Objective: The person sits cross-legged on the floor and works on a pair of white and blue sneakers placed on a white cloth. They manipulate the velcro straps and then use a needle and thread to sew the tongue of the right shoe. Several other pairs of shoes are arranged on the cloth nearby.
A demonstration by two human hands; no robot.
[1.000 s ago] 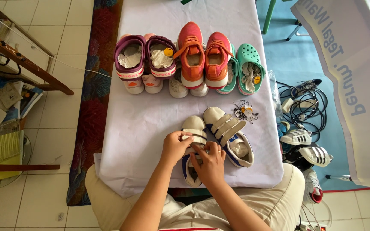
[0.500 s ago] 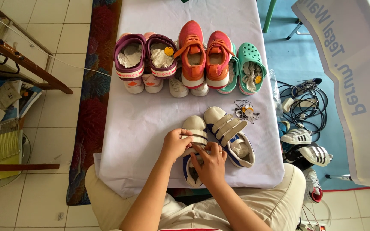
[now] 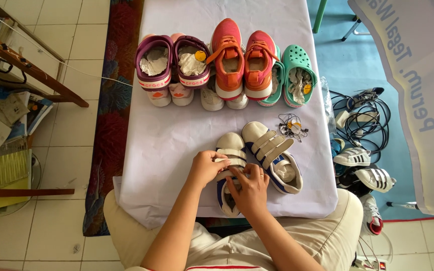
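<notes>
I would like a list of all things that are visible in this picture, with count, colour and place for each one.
strap shoe under the hands: 1, cream and blue, near table edge
second strap shoe: 1, cream and blue, just right of the first
clogs with paper inside: 2, purple, far left of the row
sneakers: 2, orange-red, middle of the row
green clog: 1, right end of the row
pale shoes: several, white, partly hidden under the row
tags on strings: small bunch, dark, right of the strap shoes
tablecloth: 1, pale lilac
striped shoes: several, white and black, floor at right
cables: tangle, black, floor at right
left hand: on a strap
right hand: on the same shoe
</notes>
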